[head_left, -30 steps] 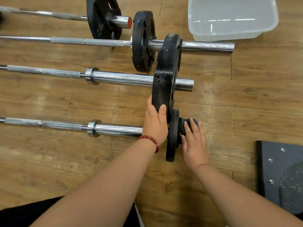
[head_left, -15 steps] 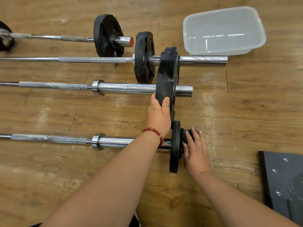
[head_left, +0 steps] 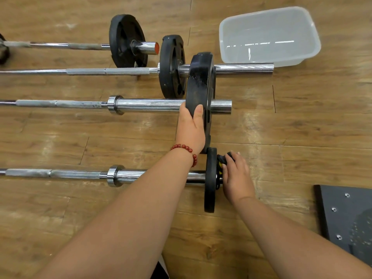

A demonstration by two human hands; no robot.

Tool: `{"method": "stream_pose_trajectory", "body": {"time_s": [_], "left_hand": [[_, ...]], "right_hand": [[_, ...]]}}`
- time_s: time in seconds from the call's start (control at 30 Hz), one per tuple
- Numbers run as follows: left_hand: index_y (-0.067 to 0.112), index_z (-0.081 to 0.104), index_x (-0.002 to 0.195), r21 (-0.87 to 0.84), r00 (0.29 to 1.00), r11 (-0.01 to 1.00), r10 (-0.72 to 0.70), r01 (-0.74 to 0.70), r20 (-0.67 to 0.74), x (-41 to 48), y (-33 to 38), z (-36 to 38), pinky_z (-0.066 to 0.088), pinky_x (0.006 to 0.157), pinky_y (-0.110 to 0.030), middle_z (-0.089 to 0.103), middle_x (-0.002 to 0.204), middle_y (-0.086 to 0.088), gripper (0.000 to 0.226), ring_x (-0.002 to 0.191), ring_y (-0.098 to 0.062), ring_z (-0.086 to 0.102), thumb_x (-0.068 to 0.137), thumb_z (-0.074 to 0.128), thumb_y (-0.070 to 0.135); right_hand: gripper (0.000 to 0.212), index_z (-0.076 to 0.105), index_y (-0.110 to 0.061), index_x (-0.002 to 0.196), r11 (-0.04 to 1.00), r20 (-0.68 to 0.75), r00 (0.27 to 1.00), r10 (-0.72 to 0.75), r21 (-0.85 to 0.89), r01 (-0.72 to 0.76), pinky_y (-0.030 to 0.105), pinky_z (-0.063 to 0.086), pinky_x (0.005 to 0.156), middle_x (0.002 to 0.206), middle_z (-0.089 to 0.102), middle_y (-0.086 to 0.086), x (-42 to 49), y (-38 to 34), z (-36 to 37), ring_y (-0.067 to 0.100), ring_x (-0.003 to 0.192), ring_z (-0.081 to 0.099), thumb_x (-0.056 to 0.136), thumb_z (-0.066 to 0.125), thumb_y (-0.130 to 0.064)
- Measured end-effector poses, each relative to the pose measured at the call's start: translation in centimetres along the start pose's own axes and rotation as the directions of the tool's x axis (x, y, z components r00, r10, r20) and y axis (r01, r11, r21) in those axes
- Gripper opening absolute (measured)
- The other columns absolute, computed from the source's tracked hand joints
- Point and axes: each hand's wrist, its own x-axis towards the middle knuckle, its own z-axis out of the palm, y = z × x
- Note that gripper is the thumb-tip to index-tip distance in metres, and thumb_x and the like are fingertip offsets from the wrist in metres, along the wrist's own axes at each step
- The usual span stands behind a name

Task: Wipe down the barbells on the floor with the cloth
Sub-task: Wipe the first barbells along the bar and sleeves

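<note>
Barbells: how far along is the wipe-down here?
Done: nothing shows as wiped, and no plain cloth is visible. In hand: the left hand grips the large plate on the second-nearest bar, while the right hand grips a black-and-yellow piece beside the small plate at the end of the nearest bar. Left: apparently the whole wipe-down.
</note>
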Motion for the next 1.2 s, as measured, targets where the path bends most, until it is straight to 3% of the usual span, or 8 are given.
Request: {"method": "stream_pose_trajectory", "body": {"time_s": [0.2,0.33,0.43,0.57,0.83,1.0,1.1,1.2], "left_hand": [[0.017,0.022,0.146,-0.005,1.000,1.000,0.000,0.000,0.010,2.3,1.6,0.0,0.039,0.086,-0.023,0.050,0.124,0.003,0.052,0.110,-0.014,0.051,0.101,0.030,0.042],[0.027,0.017,0.150,0.050,0.998,0.998,0.032,-0.034,0.045,1.2,-1.5,0.4,0.029,0.111,-0.034,0.032,0.150,0.002,0.054,0.136,-0.014,0.032,0.100,0.028,0.046],[0.031,0.022,0.148,0.386,0.996,0.922,-0.043,0.007,0.084,-4.5,-8.4,-0.3,0.026,0.116,-0.039,0.031,0.150,0.006,0.050,0.138,-0.011,0.026,0.100,0.023,0.045],[0.029,0.016,0.150,0.760,0.965,0.638,-0.101,-0.126,0.244,-8.1,-13.8,-1.2,-0.009,0.117,-0.033,0.013,0.158,0.005,0.069,0.145,-0.013,-0.001,0.090,-0.007,0.054],[0.036,0.026,0.146,0.776,0.956,0.607,-0.085,-0.173,0.280,-5.7,-14.3,-0.7,-0.014,0.114,-0.038,0.019,0.154,0.008,0.046,0.143,-0.015,-0.001,0.101,0.017,0.041],[0.034,0.029,0.144,0.780,0.957,0.599,-0.077,-0.179,0.279,-5.3,-14.3,-0.7,-0.012,0.114,-0.038,0.024,0.151,0.008,0.046,0.143,-0.016,0.003,0.101,0.018,0.043],[0.035,0.031,0.143,0.784,0.960,0.594,-0.070,-0.179,0.272,-5.3,-14.3,-0.6,-0.010,0.115,-0.038,0.027,0.149,0.009,0.045,0.141,-0.016,0.006,0.101,0.019,0.043],[0.035,0.031,0.143,0.780,0.956,0.598,-0.071,-0.186,0.283,-5.4,-14.3,-0.6,-0.010,0.115,-0.038,0.027,0.148,0.009,0.044,0.141,-0.016,0.006,0.101,0.020,0.042]], "right_hand": [[0.055,0.063,-0.007,0.121,0.988,-0.056,0.991,-0.122,-0.102,0.116,0.047,0.028,0.107,0.132,0.055,0.014,-3.0,0.8,0.3,0.027,0.128,0.032,0.101,0.022,-0.038],[0.050,0.063,-0.008,0.119,0.987,-0.061,0.990,-0.124,-0.115,0.117,0.049,0.030,0.107,0.131,0.055,0.014,-2.8,1.1,0.4,0.027,0.128,0.033,0.098,0.027,-0.035],[0.046,0.063,-0.006,0.119,0.988,-0.063,0.991,-0.119,-0.101,0.113,0.047,0.029,0.107,0.131,0.055,0.015,-2.4,1.2,0.6,0.028,0.128,0.033,0.095,0.031,-0.030],[0.046,0.062,-0.006,0.119,0.989,-0.068,0.988,-0.138,-0.067,0.133,0.045,0.030,0.108,0.133,0.053,0.015,-1.7,1.5,0.9,0.031,0.129,0.036,0.096,0.030,-0.030],[0.045,0.058,-0.007,0.126,0.996,-0.091,0.991,-0.094,-0.014,0.093,0.047,0.028,0.111,0.141,0.046,0.014,-1.2,1.3,1.1,0.031,0.135,0.031,0.097,0.031,-0.029],[0.057,0.040,-0.019,0.144,0.965,-0.042,0.983,-0.176,-0.206,0.164,0.039,0.026,0.104,0.152,0.030,0.006,-5.0,2.1,0.4,0.027,0.141,0.018,0.089,0.054,-0.015],[0.044,0.065,-0.015,0.118,0.994,-0.056,0.997,-0.060,-0.097,0.054,0.040,0.036,0.107,0.128,0.055,0.006,-2.0,1.0,-0.3,0.030,0.128,0.040,0.095,0.035,-0.036],[0.038,0.068,-0.010,0.099,0.986,0.029,0.994,0.107,0.129,-0.110,0.030,0.039,0.093,0.113,0.058,0.002,0.4,0.6,-1.0,0.024,0.113,0.050,0.094,0.040,-0.036]]}}
